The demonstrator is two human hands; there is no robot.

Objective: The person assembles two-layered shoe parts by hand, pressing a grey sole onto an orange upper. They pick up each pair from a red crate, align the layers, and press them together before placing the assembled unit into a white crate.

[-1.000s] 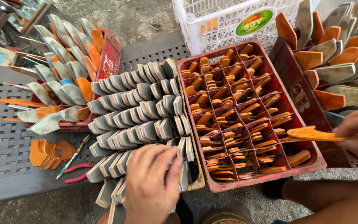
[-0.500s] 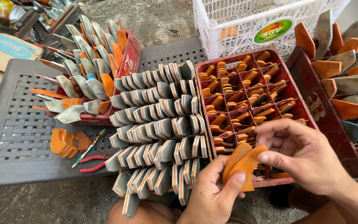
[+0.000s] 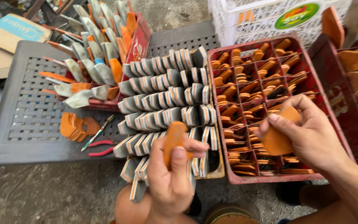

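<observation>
Plastic everywhere down here: a grey latticed surface (image 3: 25,120) spreads out to the left of the red divided crate (image 3: 245,178), and that crate is our landmark. Behind the crate, a white basket (image 3: 245,20) with open mesh walls. To the crate's right, a darker red bin (image 3: 340,99) with orange wedge pieces poking up out of it. Just left of the crate, rows of grey pieces (image 3: 166,99) with pale and orange edges, packed upright like fanned cards. Further left of the crate and back, another red box (image 3: 139,41) bristling with grey and orange blades. The crate itself is crammed, every compartment stacked with small orange pieces.

Now the hands. Right hand (image 3: 307,137) sits over the crate's near compartments, fingers (image 3: 280,124) clamped on a rounded orange piece (image 3: 276,141), thumb pressed across its top. Left hand (image 3: 172,178) is up just left of the crate, over the near end of the grey rows, fingers curled together around a narrow orange piece (image 3: 172,139) held upright, thumb pinning its front face. The two orange pieces are well apart, each hand with its own.

Smaller stuff: on the grey surface, well left of the crate, a little heap of orange cut-outs (image 3: 73,126). Just beside that heap, red-handled pliers (image 3: 101,148) lying flat, and a thin green-handled tool (image 3: 99,132) lying at a slant next to them.
</observation>
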